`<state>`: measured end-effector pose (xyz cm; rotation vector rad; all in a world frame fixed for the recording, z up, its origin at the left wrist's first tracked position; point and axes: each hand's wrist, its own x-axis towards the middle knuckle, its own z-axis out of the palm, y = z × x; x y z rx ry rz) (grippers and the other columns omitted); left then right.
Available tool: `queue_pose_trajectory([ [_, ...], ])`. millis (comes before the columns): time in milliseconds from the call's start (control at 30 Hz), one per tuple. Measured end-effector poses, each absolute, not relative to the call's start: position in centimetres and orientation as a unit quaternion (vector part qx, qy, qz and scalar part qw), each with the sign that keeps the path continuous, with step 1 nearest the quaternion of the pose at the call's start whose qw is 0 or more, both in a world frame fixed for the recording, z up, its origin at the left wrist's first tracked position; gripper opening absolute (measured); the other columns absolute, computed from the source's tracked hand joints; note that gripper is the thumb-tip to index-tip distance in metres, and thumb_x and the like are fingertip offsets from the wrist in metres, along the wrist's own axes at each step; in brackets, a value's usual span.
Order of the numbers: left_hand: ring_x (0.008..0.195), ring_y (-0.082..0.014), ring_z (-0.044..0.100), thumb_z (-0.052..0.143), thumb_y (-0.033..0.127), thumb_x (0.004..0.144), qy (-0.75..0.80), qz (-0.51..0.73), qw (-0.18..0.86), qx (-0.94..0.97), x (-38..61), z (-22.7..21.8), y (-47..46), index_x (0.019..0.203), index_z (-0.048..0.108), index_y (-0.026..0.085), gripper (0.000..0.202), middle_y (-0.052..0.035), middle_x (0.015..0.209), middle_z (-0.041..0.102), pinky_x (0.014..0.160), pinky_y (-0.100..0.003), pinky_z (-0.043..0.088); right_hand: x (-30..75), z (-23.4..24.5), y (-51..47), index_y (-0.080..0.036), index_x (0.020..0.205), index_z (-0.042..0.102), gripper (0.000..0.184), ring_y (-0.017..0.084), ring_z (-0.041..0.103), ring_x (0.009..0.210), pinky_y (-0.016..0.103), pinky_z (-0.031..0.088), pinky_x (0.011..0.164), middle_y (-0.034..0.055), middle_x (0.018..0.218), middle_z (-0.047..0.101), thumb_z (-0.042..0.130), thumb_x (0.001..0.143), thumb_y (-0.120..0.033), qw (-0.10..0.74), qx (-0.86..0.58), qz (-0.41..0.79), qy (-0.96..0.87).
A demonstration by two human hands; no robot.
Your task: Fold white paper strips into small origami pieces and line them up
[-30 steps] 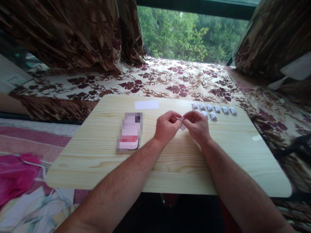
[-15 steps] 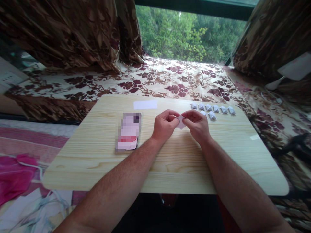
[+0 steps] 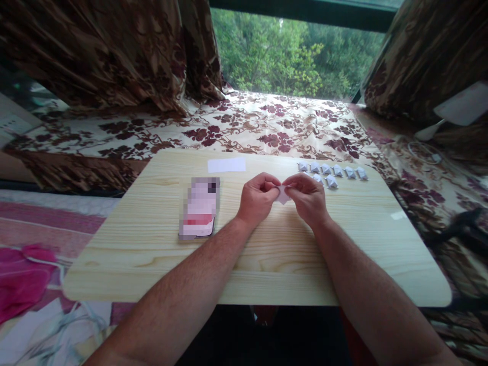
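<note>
My left hand (image 3: pixel 258 199) and my right hand (image 3: pixel 308 196) meet over the middle of a light wooden table (image 3: pixel 152 254). Both pinch one small folded piece of white paper (image 3: pixel 283 195) between their fingertips, just above the tabletop. Behind my right hand lie several small folded white paper pieces (image 3: pixel 332 172) in a row near the table's far right edge. A white paper strip (image 3: pixel 226 164) lies flat at the far edge, behind my left hand.
A phone (image 3: pixel 199 208) lies left of my left hand. A floral cloth (image 3: pixel 244 124) covers the ledge behind the table, with patterned curtains (image 3: pixel 114 51) either side of a window. Pink fabric (image 3: pixel 23 279) and cords lie lower left. A small shiny scrap (image 3: pixel 397 215) sits right.
My hands have kept their place and worked the folded paper between the fingertips; it now sits a little lower and more covered. The view has shifted slightly.
</note>
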<state>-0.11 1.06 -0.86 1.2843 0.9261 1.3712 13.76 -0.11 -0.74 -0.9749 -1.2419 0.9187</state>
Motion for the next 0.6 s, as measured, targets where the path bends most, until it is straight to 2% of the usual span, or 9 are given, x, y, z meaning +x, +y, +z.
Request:
queue_pose_trajectory([
  [600, 0.055, -0.0106, 0.055, 0.065, 0.012, 0.064, 0.378, 0.555, 0.554, 0.492, -0.45, -1.03, 1.46, 0.073, 0.071, 0.016, 0.011, 0.0018, 0.058, 0.062, 0.054, -0.022, 0.041, 14.50, -0.32, -0.22, -0.021, 0.071, 0.074, 0.013, 0.013, 0.058, 0.062, 0.027, 0.044, 0.060, -0.0019, 0.068, 0.069, 0.066, 0.069, -0.011, 0.589, -0.416, 0.424, -0.548],
])
